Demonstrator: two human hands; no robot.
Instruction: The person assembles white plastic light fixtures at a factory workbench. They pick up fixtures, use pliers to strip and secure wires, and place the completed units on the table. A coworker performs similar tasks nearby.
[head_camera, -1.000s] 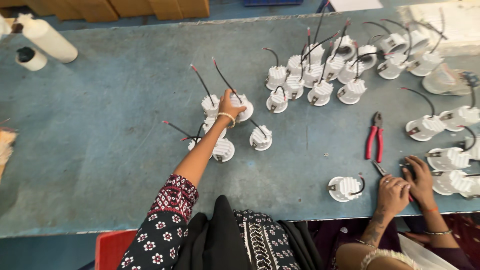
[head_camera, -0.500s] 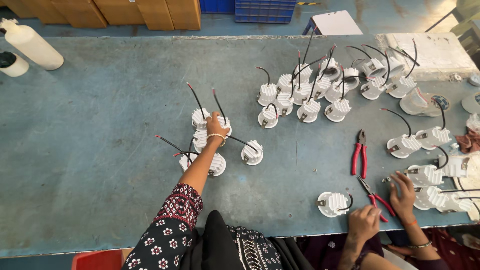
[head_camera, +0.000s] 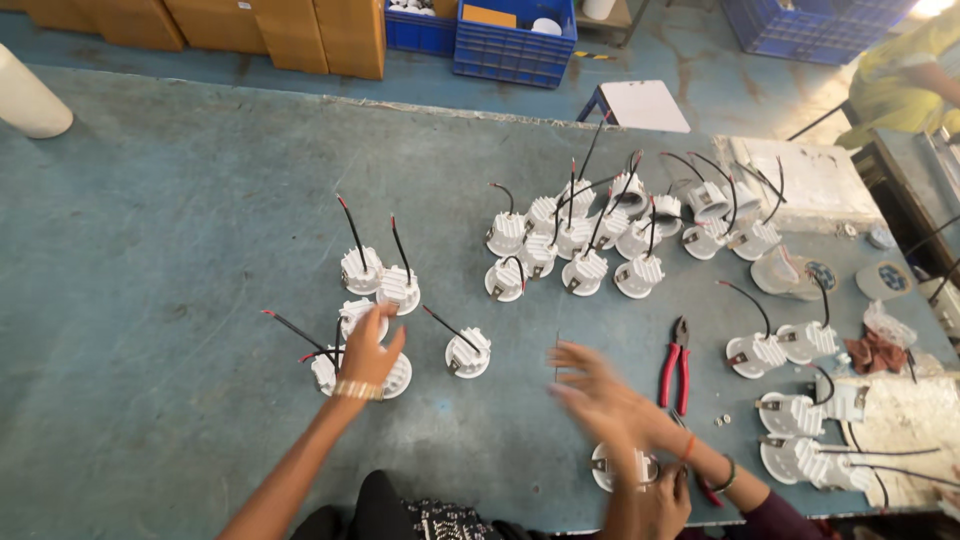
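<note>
Head view: the left hand is stretched out over a little cluster of white lamp housings, well to the left of the red pliers. Its fingers lie loosely open on one housing, thumb out to the side, not clamped around it as far as I can see. The right hand is low down, just left of and below the pliers, touching another housing at the near table edge; I can't tell if it's actually gripping it or just resting there. The blurry hand with spread fingers right beside the pliers looks like somebody else's, judging by the arm angle, so I'd keep out of its way. For handling the housing under the left hand well, I'd say take it by the ribbed body, not by the wires (those red-tipped leads stick up and sideways everywhere and look easy to snag). Lift it straight up so the neighbours touching it don't tip, and mind the loose wire lying across the table on the far side from the pliers.
</note>
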